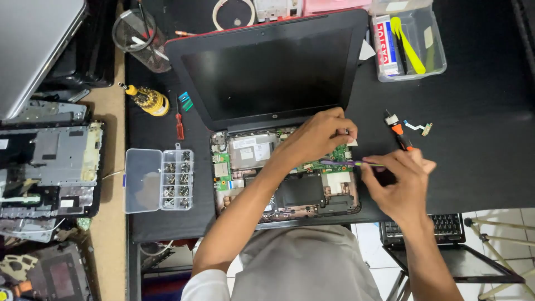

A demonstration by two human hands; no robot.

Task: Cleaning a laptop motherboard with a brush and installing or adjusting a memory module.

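Observation:
An opened laptop (pixel 267 72) lies on the black table, its keyboard cover off and the green board (pixel 223 167) and metal parts bare. My left hand (pixel 315 136) rests with curled fingers on the upper right of the exposed board, pinching a small part near the hinge. My right hand (pixel 398 184) sits just right of the laptop base and grips a thin purple tool (pixel 348 163) whose tip points left onto the board. Both forearms reach in from the bottom edge.
A clear screw box (pixel 159 179) sits left of the laptop, with a yellow bit holder (pixel 147 100) and small red screwdriver (pixel 179 125) above it. An orange-handled tool (pixel 398 131) and clear bin (pixel 409 42) lie at right. Dismantled laptop parts (pixel 53 167) crowd the left.

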